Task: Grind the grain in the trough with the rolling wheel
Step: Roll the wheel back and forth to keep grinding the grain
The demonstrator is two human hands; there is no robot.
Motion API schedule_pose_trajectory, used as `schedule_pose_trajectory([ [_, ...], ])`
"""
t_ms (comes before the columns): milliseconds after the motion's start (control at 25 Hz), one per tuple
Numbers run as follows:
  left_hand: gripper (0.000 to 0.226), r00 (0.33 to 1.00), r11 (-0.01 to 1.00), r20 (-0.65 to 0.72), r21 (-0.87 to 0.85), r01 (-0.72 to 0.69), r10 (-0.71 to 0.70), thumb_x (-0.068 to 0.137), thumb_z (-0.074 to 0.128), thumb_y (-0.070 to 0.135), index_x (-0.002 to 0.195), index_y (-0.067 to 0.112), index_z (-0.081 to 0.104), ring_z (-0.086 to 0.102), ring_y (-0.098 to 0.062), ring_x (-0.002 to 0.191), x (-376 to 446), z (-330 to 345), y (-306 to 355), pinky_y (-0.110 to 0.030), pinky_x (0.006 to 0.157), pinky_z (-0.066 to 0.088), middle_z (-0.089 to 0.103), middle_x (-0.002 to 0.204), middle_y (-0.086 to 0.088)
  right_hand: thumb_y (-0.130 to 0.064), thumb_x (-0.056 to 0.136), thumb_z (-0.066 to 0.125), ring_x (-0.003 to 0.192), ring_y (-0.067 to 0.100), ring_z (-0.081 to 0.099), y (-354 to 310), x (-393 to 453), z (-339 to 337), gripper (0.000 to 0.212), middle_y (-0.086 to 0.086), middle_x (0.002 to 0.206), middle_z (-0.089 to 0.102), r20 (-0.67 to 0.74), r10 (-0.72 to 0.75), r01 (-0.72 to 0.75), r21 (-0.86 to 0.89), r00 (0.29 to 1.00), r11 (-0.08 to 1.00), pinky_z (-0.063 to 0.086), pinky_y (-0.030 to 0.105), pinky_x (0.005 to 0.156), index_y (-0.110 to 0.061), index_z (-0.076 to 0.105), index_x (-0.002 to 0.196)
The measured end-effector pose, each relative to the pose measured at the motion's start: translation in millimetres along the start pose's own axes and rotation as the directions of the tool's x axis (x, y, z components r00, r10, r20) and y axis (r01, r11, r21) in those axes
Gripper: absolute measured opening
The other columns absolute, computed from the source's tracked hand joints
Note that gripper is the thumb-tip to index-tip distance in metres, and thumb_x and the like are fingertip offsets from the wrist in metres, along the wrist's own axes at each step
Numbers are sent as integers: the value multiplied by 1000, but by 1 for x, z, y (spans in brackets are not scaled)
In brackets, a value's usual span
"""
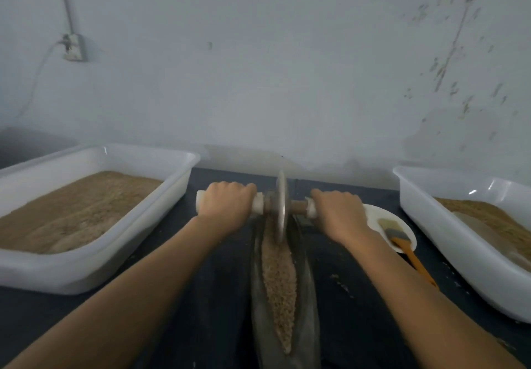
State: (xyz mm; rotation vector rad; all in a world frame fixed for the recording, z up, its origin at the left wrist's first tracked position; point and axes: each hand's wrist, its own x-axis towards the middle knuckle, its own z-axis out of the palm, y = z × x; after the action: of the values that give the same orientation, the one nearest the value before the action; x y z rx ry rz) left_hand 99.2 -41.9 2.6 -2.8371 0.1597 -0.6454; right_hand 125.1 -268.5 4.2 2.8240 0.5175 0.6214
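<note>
While both grip: two hands (227, 203) (339, 213), one wheel (281, 207).

Head camera | looks forward and down from above the near edge of the dark worktop (212, 297) | close | faces pale plaster wall (287, 67).

A dull grey metal wheel (281, 210) sits in a dark matt metal trough (309, 297) of coarse tan grain (280, 276), flanked by glossy white plastic tubs (161, 210) on a matt dark surface (215, 297).
</note>
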Motion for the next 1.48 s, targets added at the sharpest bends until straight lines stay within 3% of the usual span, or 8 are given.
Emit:
schedule_pose_trajectory([
  [160, 20, 996, 994, 4, -54, -90, 90, 84, 59, 27, 94, 25, 42, 62, -26, 81, -42, -4, 3, -34, 61, 35, 62, 93, 2, -39, 81, 65, 70, 20, 57, -4, -52, -10, 30, -5, 85, 62, 39, -68, 66, 52, 997, 996, 36, 32, 59, -30, 36, 87],
  [360, 48, 967, 974, -137, -43, -221, 214, 61, 71, 31, 75, 32, 25, 26, -13, 46, -115, -24, -1, -25, 44, 7, 34, 59, 13, -32, 37, 88, 37, 15, 40, -1, -123, -38, 63, -7, 52, 50, -179, -264, 259, -49, 948, 965, 36, 29, 37, -30, 35, 72],
  [480, 30, 995, 993, -5, -58, -99, 98, 77, 62, 31, 79, 29, 32, 37, -18, 52, -96, -12, 2, -29, 47, 17, 44, 66, 8, -35, 53, 82, 47, 22, 55, -6, -91, -33, 57, -5, 60, 58, -77, -207, 198, -106, 975, 974, 16, 24, 41, -28, 30, 75],
  [680, 13, 999, 999, 39, -41, 7, -5, 86, 56, 30, 96, 24, 49, 61, -26, 83, -13, -1, 1, -34, 64, 37, 64, 94, -1, -37, 83, 62, 85, 29, 62, -8, -5, -11, 24, 2, 95, 66, 5, -38, 38, -41, 999, 998, 30, 33, 61, -25, 48, 98],
  [920, 46, 978, 979, -58, -18, -203, 202, 70, 69, 37, 82, 35, 25, 55, -15, 63, -77, -9, 3, -29, 53, 30, 55, 75, 11, -36, 68, 71, 66, 24, 61, -4, -92, -18, 39, -3, 76, 62, -7, -169, 169, 113, 986, 979, 44, 37, 52, -29, 36, 81],
  [1080, 59, 956, 959, -104, -46, -279, 273, 50, 71, 44, 75, 38, 18, 16, -4, 43, -97, -18, -9, -21, 42, 9, 21, 54, 18, -20, 41, 84, 42, 20, 52, -3, -113, -34, 51, -3, 55, 54, -164, -273, 275, -15, 948, 961, 29, 28, 36, -23, 44, 73],
  [1280, 22, 1000, 996, -8, -86, -1, 0, 81, 56, 40, 80, 33, 35, 41, -15, 58, -36, 13, -2, -31, 53, 33, 43, 67, 11, -30, 80, 63, 77, 29, 60, -9, -18, -21, 24, 4, 88, 64, 37, -136, 135, 40, 990, 990, 32, 35, 59, -25, 40, 84],
  [1480, 21, 997, 997, -20, 13, -71, 71, 84, 54, 35, 86, 31, 34, 59, -21, 76, -21, -2, 5, -33, 60, 33, 58, 84, 7, -39, 82, 62, 81, 30, 61, -5, -24, -3, 28, 3, 90, 65, 50, -97, 89, 145, 994, 985, 34, 35, 61, -28, 36, 83],
])
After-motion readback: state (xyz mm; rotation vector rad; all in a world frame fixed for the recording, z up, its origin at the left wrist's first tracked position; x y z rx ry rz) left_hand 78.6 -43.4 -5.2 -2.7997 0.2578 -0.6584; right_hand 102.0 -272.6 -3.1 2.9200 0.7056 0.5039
